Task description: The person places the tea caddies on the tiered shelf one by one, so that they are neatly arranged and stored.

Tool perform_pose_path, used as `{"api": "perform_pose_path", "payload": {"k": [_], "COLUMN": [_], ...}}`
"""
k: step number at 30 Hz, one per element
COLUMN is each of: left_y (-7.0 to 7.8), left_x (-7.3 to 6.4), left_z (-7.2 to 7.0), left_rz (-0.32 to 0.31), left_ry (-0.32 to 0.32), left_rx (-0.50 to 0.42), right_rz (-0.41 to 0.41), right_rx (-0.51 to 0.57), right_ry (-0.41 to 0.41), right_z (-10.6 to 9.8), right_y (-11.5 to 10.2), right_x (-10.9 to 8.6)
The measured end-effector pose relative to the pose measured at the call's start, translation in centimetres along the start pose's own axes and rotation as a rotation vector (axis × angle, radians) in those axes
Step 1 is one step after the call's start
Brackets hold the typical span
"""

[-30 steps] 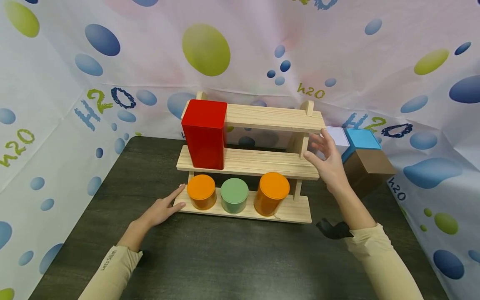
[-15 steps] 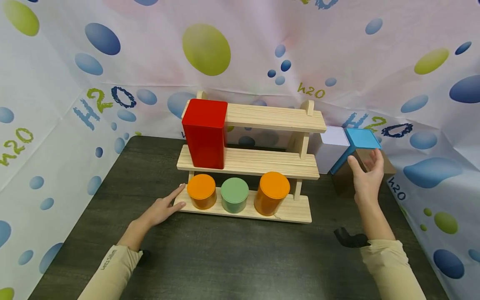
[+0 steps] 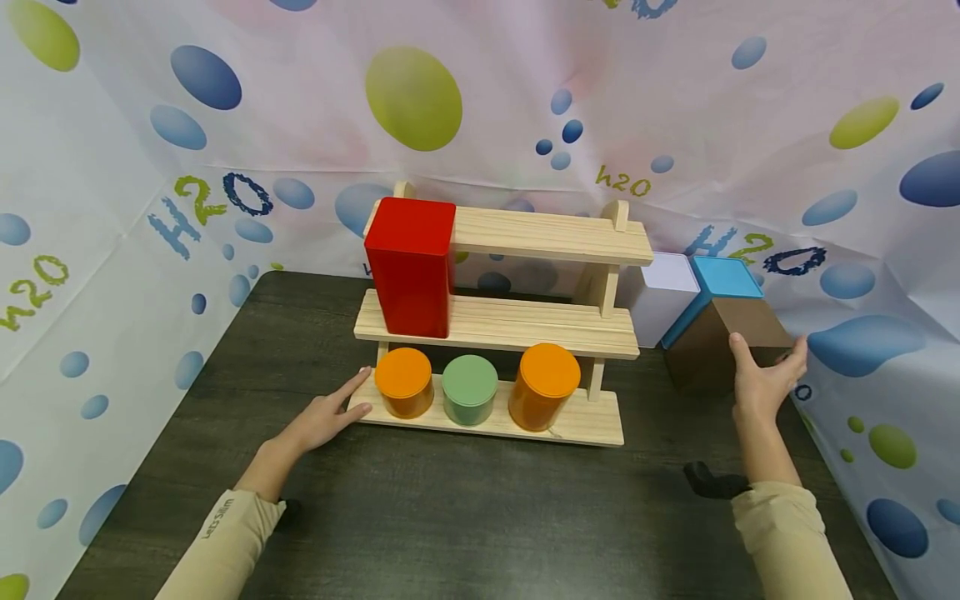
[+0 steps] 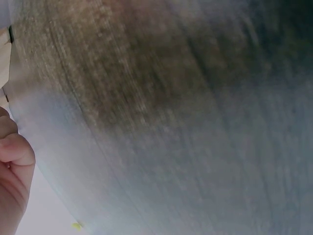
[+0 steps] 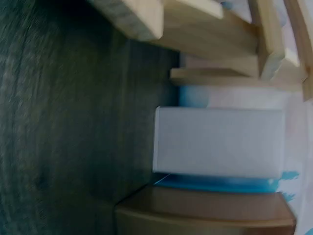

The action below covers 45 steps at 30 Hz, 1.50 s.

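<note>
At the left end of the wooden shelf's (image 3: 588, 427) bottom board, my left hand (image 3: 318, 423) rests with index finger and thumb extended. Beside it stands a short orange canister (image 3: 403, 385); a green canister (image 3: 469, 392) and a taller orange one (image 3: 546, 387) share that board. My right hand (image 3: 767, 385) is at the brown box (image 3: 701, 354), thumb and fingers spread apart, overlapping its near right corner in the head view. Behind that box are a blue box (image 3: 727, 277) and a white box (image 5: 220, 142). A red box (image 3: 411, 275) stands on the middle shelf.
The dark table (image 3: 465, 517) carries everything. A patterned sheet (image 3: 510, 100) rises behind and at both sides. The shelf's top board (image 3: 547, 233) runs behind the red box. A black strap (image 3: 712, 482) shows at my right wrist.
My right hand has moved from beside the shelf's right end, rightward and toward me, to the brown box's right side. My left hand has stayed in place.
</note>
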<state>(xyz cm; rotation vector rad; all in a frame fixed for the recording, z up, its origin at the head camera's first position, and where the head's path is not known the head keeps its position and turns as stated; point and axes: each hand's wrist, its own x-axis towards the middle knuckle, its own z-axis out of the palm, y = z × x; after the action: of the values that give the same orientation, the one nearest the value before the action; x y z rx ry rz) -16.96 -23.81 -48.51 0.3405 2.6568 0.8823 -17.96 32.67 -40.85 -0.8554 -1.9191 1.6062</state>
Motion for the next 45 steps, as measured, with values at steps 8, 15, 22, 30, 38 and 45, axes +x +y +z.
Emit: {"api": "perform_pose_path", "payload": {"k": [8, 15, 22, 30, 38, 45], "left_y": [-0.1, 0.1, -0.1, -0.2, -0.3, -0.2], "left_x": [0.1, 0.0, 0.1, 0.1, -0.2, -0.2], "left_z": [0.2, 0.2, 0.4, 0.5, 0.2, 0.1], "left_rz": [0.016, 0.003, 0.005, 0.044, 0.042, 0.038], "left_ry": [0.002, -0.002, -0.006, 0.015, 0.02, 0.02], "left_rx": [-0.002, 0.0, 0.001, 0.0, -0.012, -0.017], "right_rz": [0.008, -0.034, -0.045, -0.112, -0.116, -0.14], "right_rx": [-0.139, -0.095, -0.077, -0.005, 0.055, 0.262], "right_ry": [-0.062, -0.007, 0.058, 0.13, 0.139, 0.142], "right_z": [-0.2, 0.0, 0.1, -0.4, -1.5, -2.7], "right_y": [1.9, 2.2, 2.6, 3.1, 2.3, -0.7], "right_x": [1.1, 2.0, 2.2, 1.8, 0.8, -0.5]}}
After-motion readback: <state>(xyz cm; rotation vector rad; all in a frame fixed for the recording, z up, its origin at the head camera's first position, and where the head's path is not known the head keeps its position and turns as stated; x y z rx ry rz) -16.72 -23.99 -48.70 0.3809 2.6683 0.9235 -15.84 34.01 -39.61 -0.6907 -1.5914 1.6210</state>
